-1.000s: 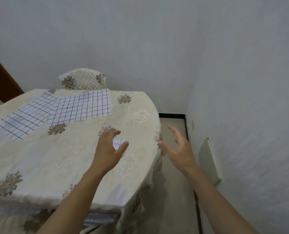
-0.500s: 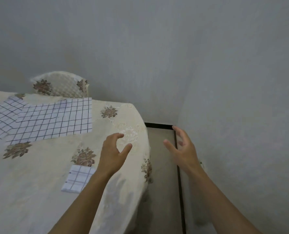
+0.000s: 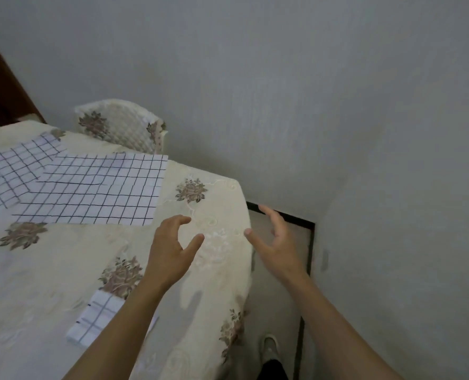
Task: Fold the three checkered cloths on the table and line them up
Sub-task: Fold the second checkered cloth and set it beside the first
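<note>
A small folded checkered cloth [image 3: 96, 319] lies on the table near the front, partly under my left forearm. Two unfolded checkered cloths lie flat farther back: the nearer one [image 3: 96, 187] overlaps the far-left one [image 3: 5, 176]. My left hand [image 3: 170, 250] hovers above the table just right of the nearer flat cloth's corner, fingers apart and empty. My right hand [image 3: 277, 242] is raised over the table's right edge, fingers spread, holding nothing.
The table [image 3: 49, 270] wears a cream floral tablecloth and ends in a rounded right edge. A quilted chair back [image 3: 120, 127] stands behind it. Grey walls close in at the back and right, with a narrow strip of floor [image 3: 277, 311] between.
Both hands have moved forward toward the unfolded cloths, away from the folded cloth, which now lies behind my left wrist. The view has swung back to the left.
</note>
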